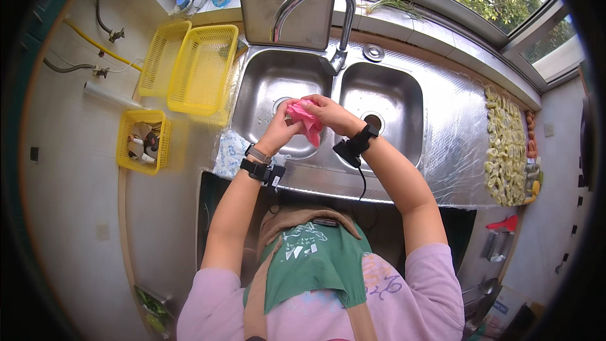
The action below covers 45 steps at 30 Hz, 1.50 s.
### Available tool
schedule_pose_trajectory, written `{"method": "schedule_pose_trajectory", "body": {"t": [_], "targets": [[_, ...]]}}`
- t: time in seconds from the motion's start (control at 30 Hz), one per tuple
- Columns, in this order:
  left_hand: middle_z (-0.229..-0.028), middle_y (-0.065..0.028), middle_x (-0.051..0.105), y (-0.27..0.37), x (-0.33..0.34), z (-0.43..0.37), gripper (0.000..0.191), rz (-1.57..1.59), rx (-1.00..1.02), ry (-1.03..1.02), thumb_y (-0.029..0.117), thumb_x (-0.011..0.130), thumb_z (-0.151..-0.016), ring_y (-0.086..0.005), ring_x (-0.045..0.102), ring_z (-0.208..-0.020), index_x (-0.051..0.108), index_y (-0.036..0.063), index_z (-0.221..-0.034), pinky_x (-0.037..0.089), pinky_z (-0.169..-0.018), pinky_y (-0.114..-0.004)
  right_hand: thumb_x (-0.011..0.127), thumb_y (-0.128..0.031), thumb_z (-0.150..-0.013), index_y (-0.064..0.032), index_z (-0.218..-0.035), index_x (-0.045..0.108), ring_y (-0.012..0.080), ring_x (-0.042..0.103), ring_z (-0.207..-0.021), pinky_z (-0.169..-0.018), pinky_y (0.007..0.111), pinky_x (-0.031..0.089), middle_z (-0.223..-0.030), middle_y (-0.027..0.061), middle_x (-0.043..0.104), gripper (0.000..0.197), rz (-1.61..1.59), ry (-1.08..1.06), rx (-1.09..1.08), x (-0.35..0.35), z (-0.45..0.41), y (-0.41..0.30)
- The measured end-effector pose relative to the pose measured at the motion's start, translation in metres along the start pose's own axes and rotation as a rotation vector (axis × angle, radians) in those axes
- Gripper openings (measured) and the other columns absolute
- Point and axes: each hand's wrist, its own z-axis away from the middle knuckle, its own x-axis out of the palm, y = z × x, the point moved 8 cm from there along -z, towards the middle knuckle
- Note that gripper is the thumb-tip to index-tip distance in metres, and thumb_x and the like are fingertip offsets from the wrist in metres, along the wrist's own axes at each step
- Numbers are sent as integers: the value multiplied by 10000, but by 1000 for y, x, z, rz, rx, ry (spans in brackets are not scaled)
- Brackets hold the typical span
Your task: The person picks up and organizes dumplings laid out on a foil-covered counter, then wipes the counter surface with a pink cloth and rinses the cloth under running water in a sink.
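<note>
A crumpled pink cloth is bunched between my two hands over the left basin of a steel double sink. My left hand grips it from the left, fingers curled round its edge. From the right, my right hand pinches its upper part. One end of the cloth hangs down below my fingers. Behind my hands stands a chrome faucet, its curved spout reaching over the left basin. Part of the left basin's drain shows beside my left hand.
Yellow plastic baskets stand left of the sink. A smaller yellow basket holds utensils. A printed cloth lies at the sink's front left. Rows of pale green dough-like pieces cover the counter's right end. A drain strainer sits behind the right basin.
</note>
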Motion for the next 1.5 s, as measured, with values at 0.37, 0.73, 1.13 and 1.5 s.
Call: {"method": "schedule_pose_trajectory", "body": {"t": [0.37,0.73,1.13,1.5], "targets": [[-1012,-17,604,-74,-82,-68,394,185,-516,227,472,492,-922,-138,576,-909,527,140,-1131,505,-706,-347,561,-169,-850,-65,-980,658,391,610,-829,-748,454,481,-849,203,646,193,1026,899,-191,-113,-67,-39],[-929,-31,616,-99,-90,-83,399,251,-714,123,474,435,-939,-157,583,-813,547,124,-1093,484,-725,-327,561,-29,-733,-35,-1129,567,326,488,-1099,-906,403,436,-1123,120,549,396,1083,752,-519,-16,-75,-31],[-946,9,602,-153,-143,-93,238,172,-596,353,312,475,-957,-129,553,-856,571,120,-1060,458,-762,-353,694,-215,-784,-36,-892,691,223,662,-754,-687,331,496,-789,136,676,209,321,733,154,-69,-134,83],[-1098,-83,574,-101,-107,-103,361,711,-356,144,26,475,-911,-206,585,-970,437,102,-1262,488,-810,-324,569,-219,-902,-68,-1290,495,232,543,-1067,-861,440,474,-1235,93,530,423,-135,591,411,-32,-137,91]]}}
